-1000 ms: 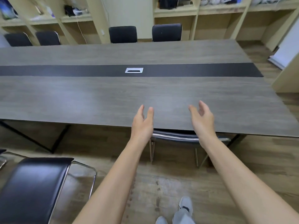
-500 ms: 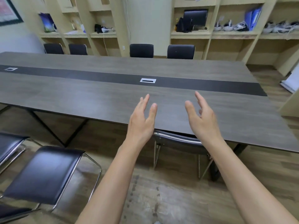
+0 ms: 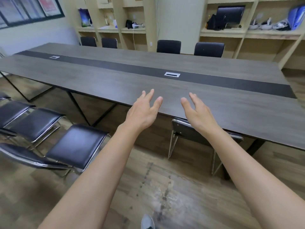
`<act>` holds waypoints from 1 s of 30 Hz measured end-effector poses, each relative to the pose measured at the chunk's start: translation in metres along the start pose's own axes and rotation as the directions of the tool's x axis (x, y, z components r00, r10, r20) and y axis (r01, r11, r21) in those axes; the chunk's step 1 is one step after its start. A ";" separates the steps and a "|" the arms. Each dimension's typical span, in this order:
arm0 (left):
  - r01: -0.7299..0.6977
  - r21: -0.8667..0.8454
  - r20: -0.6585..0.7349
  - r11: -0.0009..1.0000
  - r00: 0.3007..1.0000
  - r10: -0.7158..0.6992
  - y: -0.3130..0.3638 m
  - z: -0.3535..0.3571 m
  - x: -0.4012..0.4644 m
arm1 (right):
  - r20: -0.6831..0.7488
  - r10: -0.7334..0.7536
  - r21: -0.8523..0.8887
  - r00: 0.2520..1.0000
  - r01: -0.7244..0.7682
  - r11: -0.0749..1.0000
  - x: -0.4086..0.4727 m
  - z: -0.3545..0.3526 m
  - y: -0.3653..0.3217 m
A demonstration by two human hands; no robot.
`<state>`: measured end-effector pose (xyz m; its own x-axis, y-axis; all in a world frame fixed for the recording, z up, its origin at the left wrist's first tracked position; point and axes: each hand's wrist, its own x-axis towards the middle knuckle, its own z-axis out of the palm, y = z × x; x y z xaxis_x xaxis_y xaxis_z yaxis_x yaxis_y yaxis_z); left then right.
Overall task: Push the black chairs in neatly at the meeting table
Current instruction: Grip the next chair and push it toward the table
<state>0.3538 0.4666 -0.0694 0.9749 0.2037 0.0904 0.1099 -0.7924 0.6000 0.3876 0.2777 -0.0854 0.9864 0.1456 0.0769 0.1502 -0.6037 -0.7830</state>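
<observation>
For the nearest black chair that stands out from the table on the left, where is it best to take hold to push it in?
Probably at the backrest's top edge, from behind, the side facing away from the table. The nearest pulled-out chair points its seat toward the table, so pushing there drives it straight under. Both hands, left hand and right hand, are open and empty.

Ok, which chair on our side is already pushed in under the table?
The chair below the right hand: its seat is hidden under the table. The chairs to the left stand clear of it.
</observation>
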 end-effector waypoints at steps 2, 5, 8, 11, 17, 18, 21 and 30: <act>0.031 0.050 0.014 0.998 0.999 -0.032 -0.013 -0.013 -0.009 | 0.028 -0.017 -0.010 0.999 0.017 1.000 -0.008 0.012 -0.012; 0.076 0.061 -0.008 0.995 0.997 -0.076 -0.034 -0.034 -0.026 | 0.067 -0.046 -0.016 0.997 0.048 0.999 -0.020 0.032 -0.032; 0.086 0.067 -0.054 0.994 0.995 -0.082 -0.052 -0.058 -0.041 | 0.078 -0.055 -0.002 0.995 0.055 0.998 -0.029 0.053 -0.050; 0.092 0.063 -0.081 0.994 0.993 -0.087 -0.075 -0.080 -0.053 | 0.090 -0.042 0.009 0.995 0.041 0.999 -0.038 0.077 -0.064; 0.091 0.056 -0.101 0.994 0.991 -0.085 -0.127 -0.126 -0.077 | 0.070 0.014 0.024 0.997 -0.015 1.000 -0.056 0.134 -0.102; 0.098 0.058 -0.105 0.993 0.990 -0.092 -0.140 -0.136 -0.080 | 0.074 0.016 0.034 0.997 -0.019 0.999 -0.060 0.148 -0.112; 0.117 0.066 -0.118 0.991 0.987 -0.108 -0.182 -0.164 -0.087 | 0.093 0.016 0.076 0.996 -0.024 0.997 -0.071 0.190 -0.144; 0.234 0.062 -0.157 0.970 0.962 -0.222 -0.286 -0.226 -0.127 | 0.204 -0.063 0.144 0.977 0.034 0.989 -0.093 0.295 -0.225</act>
<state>0.1544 0.7971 -0.0733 0.8834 0.4619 0.0787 0.3465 -0.7570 0.5539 0.2422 0.6309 -0.0988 0.9404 0.3400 -0.0014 0.1720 -0.4790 -0.8608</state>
